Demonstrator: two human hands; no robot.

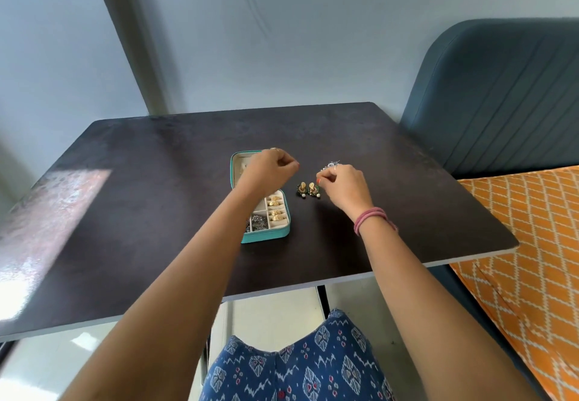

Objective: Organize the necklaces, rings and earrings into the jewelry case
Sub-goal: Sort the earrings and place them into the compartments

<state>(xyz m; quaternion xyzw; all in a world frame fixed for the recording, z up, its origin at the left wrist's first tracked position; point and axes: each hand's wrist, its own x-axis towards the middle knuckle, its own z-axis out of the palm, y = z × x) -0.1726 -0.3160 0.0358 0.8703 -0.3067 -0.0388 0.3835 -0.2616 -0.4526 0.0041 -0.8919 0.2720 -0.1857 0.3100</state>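
Teal and zip-edged, the jewelry case (pixel 262 235) lies open on the dark bench (pixel 156 200), its near compartments already holding gold rings (pixel 277 209) and some silver pieces (pixel 258 223). Just right of it a pair of green-and-gold earrings (pixel 308 190) rests on the bench. The left hand (pixel 269 168) hovers over the far half of the case with its fingers curled; whether its grip holds anything I cannot tell. The right hand (pixel 344 186) pinches a small silver piece (pixel 330 165) at its fingertips, right beside the earrings. The step in hand looks like sorting the last loose pieces. Next, the silver piece likely needs carrying left into a free compartment, then the earrings picked up as a pair.
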